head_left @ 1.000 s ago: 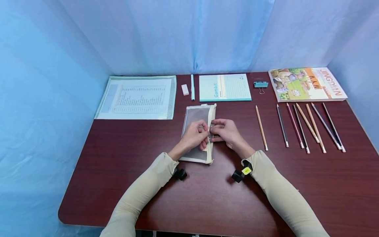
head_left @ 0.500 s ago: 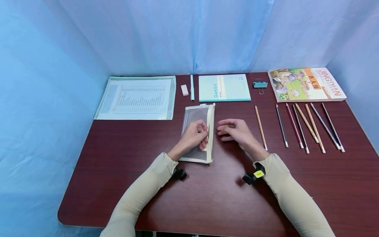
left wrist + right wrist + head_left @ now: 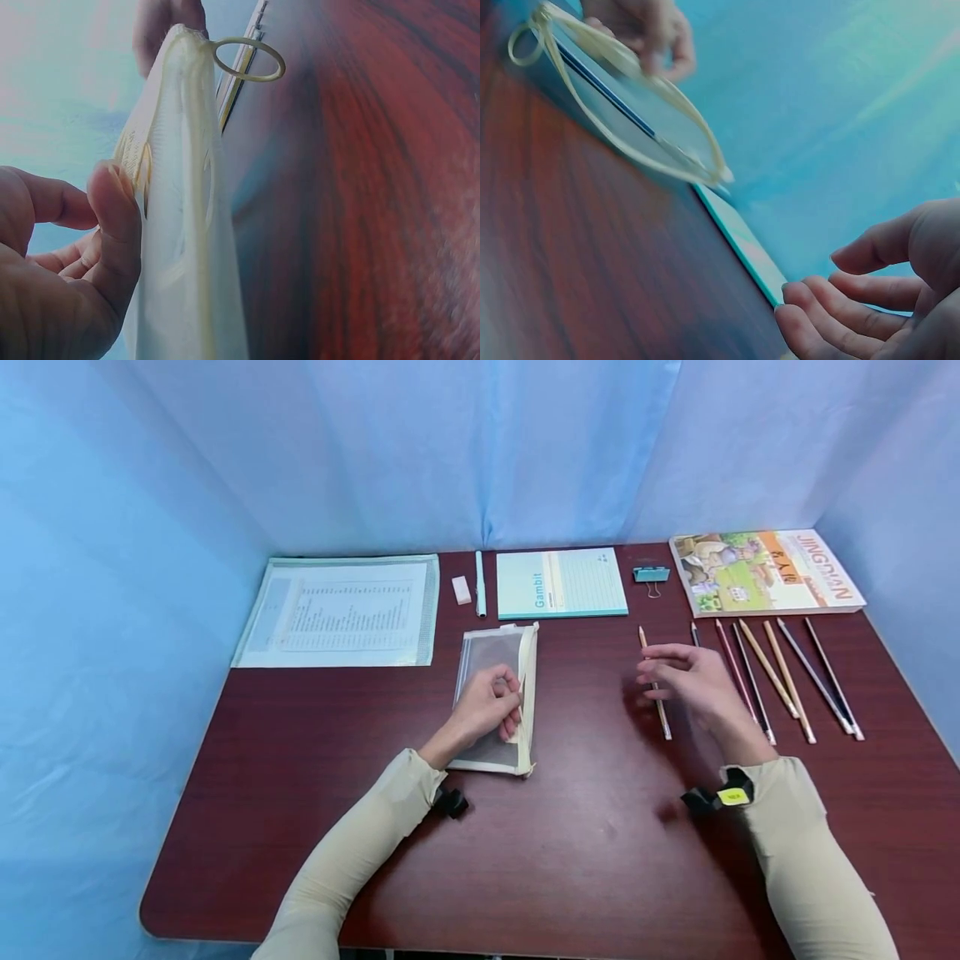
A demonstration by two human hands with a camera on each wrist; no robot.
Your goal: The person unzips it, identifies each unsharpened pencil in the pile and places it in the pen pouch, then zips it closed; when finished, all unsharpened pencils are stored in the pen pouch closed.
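Observation:
A mesh zip pencil case [image 3: 491, 650] with cream trim lies near the middle of the table. My left hand [image 3: 483, 708] pinches its upper edge between thumb and fingers, holding the mouth apart. Inside the gaping case, the right wrist view shows a dark pencil [image 3: 604, 90], and a cream ring [image 3: 526, 46] hangs at one end. My right hand [image 3: 693, 687] hovers over a natural-wood pencil [image 3: 665, 725] to the right, fingers relaxed, thumb apart and nothing in its grasp. The hand covers part of that pencil in the head view.
Several more pencils [image 3: 780, 670] lie in a loose row at right, below a thick book [image 3: 765, 572]. Along the back are a document sleeve [image 3: 337, 610], an eraser [image 3: 461, 590], a light-blue pen [image 3: 481, 583], a notebook [image 3: 561, 582] and a binder clip [image 3: 651, 575].
My right hand has left the pencil case's edge and moved right, over the nearest wooden pencil. My left hand stays on the case. The head view has shifted slightly.

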